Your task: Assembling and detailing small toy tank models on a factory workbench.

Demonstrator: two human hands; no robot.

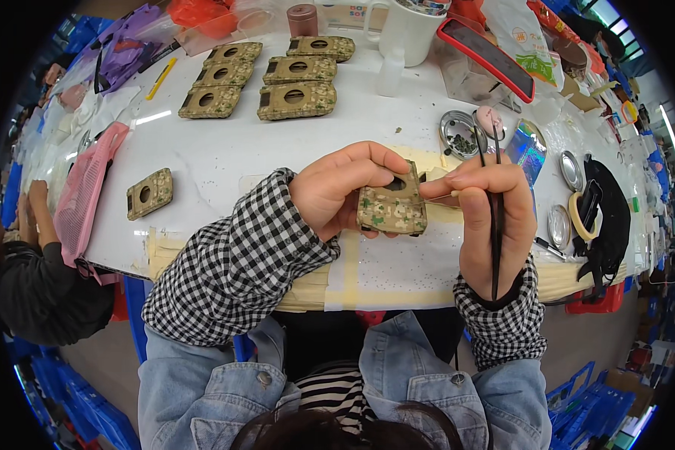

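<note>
My left hand is closed around a camouflage-patterned model vehicle hull with a round opening in its top. In my right hand, black tweezers lie across the palm with their tips pointing away from me. The thumb and index finger of that hand also pinch a thin pale stick close to the hull's right side. Whether the stick touches the hull I cannot tell. Another camouflage hull lies alone on the left. Several matching hulls stand in two columns farther back.
On the white table sit a round metal dish of small dark parts, a pink lump, a red-edged phone and a white mug. A pink mesh pouch and a black bag flank the work area. Someone's arm shows at left.
</note>
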